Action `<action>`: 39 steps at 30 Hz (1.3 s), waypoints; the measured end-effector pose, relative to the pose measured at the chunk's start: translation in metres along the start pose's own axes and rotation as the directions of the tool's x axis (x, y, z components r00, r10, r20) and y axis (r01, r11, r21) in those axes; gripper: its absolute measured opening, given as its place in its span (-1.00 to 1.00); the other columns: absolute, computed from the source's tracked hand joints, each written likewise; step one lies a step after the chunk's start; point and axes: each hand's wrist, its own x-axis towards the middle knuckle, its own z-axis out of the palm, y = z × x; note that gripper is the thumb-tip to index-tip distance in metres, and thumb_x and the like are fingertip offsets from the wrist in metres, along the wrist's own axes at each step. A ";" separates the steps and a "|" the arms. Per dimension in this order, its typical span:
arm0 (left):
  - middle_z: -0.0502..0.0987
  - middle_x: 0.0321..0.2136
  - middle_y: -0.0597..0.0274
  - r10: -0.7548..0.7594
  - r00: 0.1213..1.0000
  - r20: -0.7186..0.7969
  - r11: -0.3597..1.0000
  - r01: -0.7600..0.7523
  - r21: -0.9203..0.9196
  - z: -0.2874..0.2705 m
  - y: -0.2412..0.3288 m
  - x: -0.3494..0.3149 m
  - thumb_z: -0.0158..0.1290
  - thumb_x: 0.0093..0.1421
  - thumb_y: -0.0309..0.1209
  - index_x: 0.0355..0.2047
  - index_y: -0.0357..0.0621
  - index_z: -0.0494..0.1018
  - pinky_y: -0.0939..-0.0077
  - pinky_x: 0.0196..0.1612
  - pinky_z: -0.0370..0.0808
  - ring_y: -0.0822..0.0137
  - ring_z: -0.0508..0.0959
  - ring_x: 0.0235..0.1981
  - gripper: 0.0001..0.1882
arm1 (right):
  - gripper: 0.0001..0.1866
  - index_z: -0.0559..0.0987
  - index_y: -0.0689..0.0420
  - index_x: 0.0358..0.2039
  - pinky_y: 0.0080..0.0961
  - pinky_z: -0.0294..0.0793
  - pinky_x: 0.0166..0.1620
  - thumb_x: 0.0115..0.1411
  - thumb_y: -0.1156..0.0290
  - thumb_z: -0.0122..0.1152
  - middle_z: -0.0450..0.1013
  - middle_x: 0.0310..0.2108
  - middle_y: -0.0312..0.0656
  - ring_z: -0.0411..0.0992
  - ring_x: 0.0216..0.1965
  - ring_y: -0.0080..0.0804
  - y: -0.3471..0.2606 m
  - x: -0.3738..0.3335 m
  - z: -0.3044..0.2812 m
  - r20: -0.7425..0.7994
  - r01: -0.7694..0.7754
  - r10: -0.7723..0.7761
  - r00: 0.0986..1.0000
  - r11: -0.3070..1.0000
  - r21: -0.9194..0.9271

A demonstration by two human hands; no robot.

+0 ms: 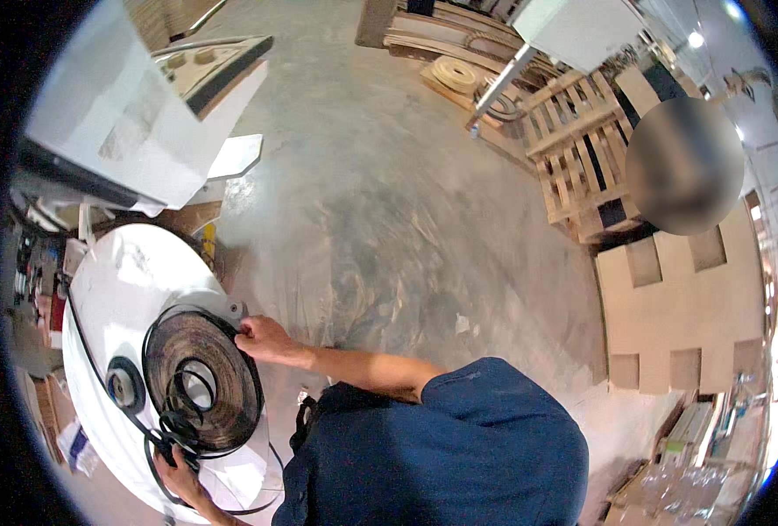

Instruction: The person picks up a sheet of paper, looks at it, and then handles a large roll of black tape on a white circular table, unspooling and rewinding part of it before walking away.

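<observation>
A large coil of dark edge-banding strip [163, 368] lies flat on a white round-ended table [148, 263] at the left. My right hand [268, 340] is closed at the coil's outer rim, its fingers pinching the strip. Lower down, my left hand [180, 480] is closed round loose black loops of the same strip beside the coil. Several loose turns cross the coil's centre hole and trail along the table edge. A smaller dark roll [126, 386] rests on the table left of the big coil.
A white machine or cabinet [135, 114] stands beyond the table. Wooden pallets [573, 131] and a large notched cardboard-coloured panel [682, 307] are on the right. A yellowish coil [455, 74] lies near stacked boards at the back. Plastic-wrapped goods [678, 486] sit at lower right.
</observation>
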 end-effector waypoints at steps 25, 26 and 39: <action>0.43 -0.18 -0.16 0.423 0.898 0.119 0.878 -0.375 -0.298 -0.021 -0.021 0.046 0.06 0.19 -0.28 -0.05 -0.40 0.36 0.26 -0.04 0.32 -0.06 0.41 -0.14 -0.56 | -0.77 0.51 0.33 -0.47 -0.53 0.36 -0.61 0.15 0.38 0.12 0.45 -0.64 -0.14 0.40 -0.66 -0.48 -0.035 0.014 -0.218 -0.586 -0.105 0.103 0.804 0.994 0.030; 0.44 -0.17 -0.15 0.430 0.894 0.127 0.874 -0.376 -0.308 -0.021 -0.026 0.049 0.06 0.19 -0.29 -0.04 -0.39 0.36 0.27 -0.03 0.32 -0.05 0.42 -0.12 -0.56 | -0.75 0.50 0.33 -0.49 -0.55 0.36 -0.59 0.16 0.36 0.11 0.44 -0.65 -0.16 0.38 -0.68 -0.47 -0.033 0.010 -0.189 -0.634 -0.070 0.097 0.767 0.995 0.067; 0.34 0.07 -0.24 0.423 0.769 0.480 0.865 -0.184 -0.467 -0.048 -0.025 0.038 0.04 0.15 -0.38 0.16 -0.44 0.16 0.41 0.12 0.26 0.01 0.39 0.07 -0.39 | -0.72 0.53 0.28 -0.34 -0.57 0.46 -0.43 0.19 0.27 0.13 0.47 -0.51 -0.27 0.43 -0.54 -0.56 -0.007 -0.051 -0.067 -0.289 -0.157 0.258 0.922 0.930 0.332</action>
